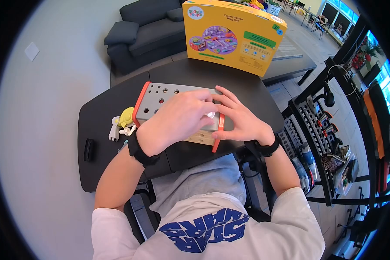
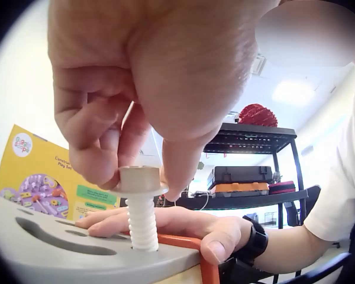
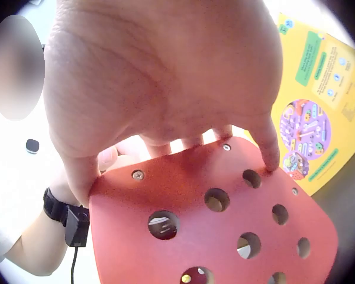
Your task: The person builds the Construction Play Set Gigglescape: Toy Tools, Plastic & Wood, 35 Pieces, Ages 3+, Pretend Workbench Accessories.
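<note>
A grey-topped toy box with round holes and red end panels sits on the dark table. My left hand is over its top, pinching the pale head of a white threaded toy screw between fingers and thumb. The screw stands upright in the grey top, near the red edge, with much of its thread showing. Over that same end rests my right hand, its fingers laid straight across the top and its thumb at the front corner. Its palm faces the red panel.
Yellow and white toy pieces lie left of the box, and a small black object is nearer the table's left edge. Behind stands a yellow Construction Play Set carton. A black shelf rack is at the right.
</note>
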Tool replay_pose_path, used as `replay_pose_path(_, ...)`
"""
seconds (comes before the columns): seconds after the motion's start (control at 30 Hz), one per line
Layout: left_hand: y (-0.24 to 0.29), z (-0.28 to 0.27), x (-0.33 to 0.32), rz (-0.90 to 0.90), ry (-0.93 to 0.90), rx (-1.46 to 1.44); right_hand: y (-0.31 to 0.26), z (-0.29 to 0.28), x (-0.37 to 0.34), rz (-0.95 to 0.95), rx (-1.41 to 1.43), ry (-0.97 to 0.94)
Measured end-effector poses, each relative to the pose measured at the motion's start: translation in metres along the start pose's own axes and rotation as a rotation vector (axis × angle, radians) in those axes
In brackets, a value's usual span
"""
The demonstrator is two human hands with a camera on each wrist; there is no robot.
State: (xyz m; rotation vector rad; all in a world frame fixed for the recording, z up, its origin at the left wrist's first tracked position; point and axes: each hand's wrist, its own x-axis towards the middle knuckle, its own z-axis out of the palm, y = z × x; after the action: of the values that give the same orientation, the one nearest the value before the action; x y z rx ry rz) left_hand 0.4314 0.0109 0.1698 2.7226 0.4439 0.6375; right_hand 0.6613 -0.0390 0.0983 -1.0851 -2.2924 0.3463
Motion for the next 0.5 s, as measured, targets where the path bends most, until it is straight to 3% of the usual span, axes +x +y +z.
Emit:
replay_pose_path(0.1, -0.005, 0.001, 0.002, 0.163, -0.027, 0.066, 0.003, 0.001, 0.0, -0.019, 0.001, 0.005)
replay_pose_path(0.2, -0.004, -0.001, 0.002, 0.208, -0.034, 0.048, 0.002, 0.0, 0.0, -0.015, 0.025, -0.002)
replay_pose_path(0.33, 0.001, -0.008, 0.0, 0.098, -0.186, -0.089, 0.006, 0.002, 0.001, -0.014, 0.036, -0.002)
replay_pose_path(0.43, 0.009, -0.006, 0.004, 0.01, -0.136, -0.194, 0.006, 0.002, -0.001, -0.01, 0.049, -0.006)
replay_pose_path(0.5, 0.008, -0.001, 0.006, 0.1, 0.064, -0.029, 0.002, -0.001, 0.0, -0.004, 0.023, -0.009)
